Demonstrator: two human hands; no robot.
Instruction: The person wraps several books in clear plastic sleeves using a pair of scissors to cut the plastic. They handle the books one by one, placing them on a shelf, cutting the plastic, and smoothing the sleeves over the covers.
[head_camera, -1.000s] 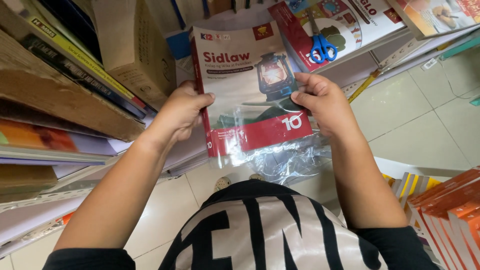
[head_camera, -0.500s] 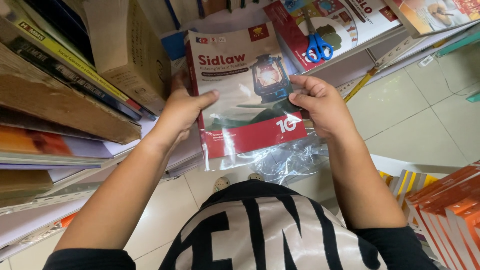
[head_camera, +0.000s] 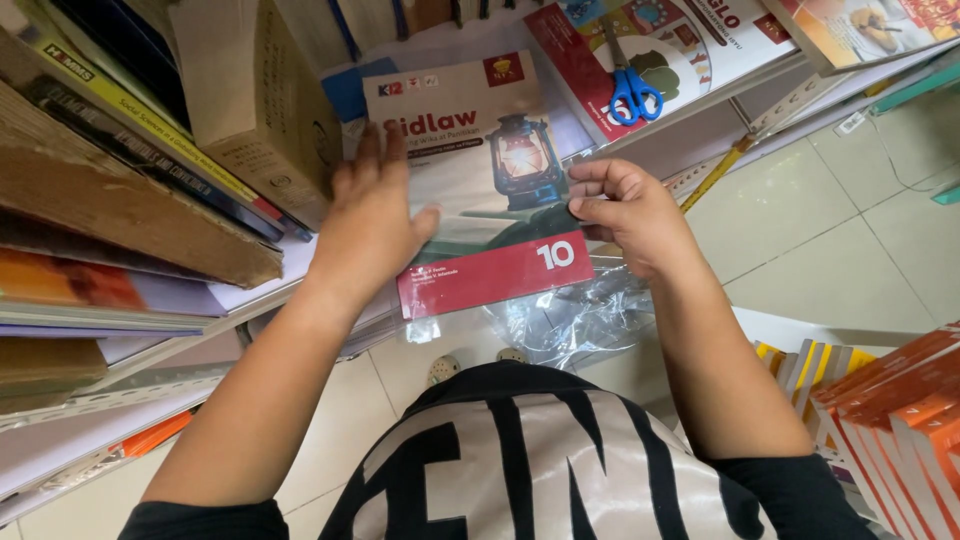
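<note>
A textbook (head_camera: 480, 160) with a lantern picture and a red band along its bottom lies on a shelf stack in front of me. My left hand (head_camera: 370, 215) rests flat on its left part, fingers spread. My right hand (head_camera: 625, 215) pinches the book's right edge between thumb and fingers. Crumpled clear plastic wrap (head_camera: 570, 320) hangs off the book's lower edge, under my right wrist.
Stacked books (head_camera: 120, 200) and a cardboard box (head_camera: 255, 90) fill the shelves at left. Blue-handled scissors (head_camera: 630, 90) lie on a red book (head_camera: 660, 50) at the top. Orange books (head_camera: 890, 400) stand at the lower right above a tiled floor (head_camera: 830, 230).
My left hand has moved from gripping the book's left edge onto its cover, lying flat. The book has shifted slightly further onto the shelf.
</note>
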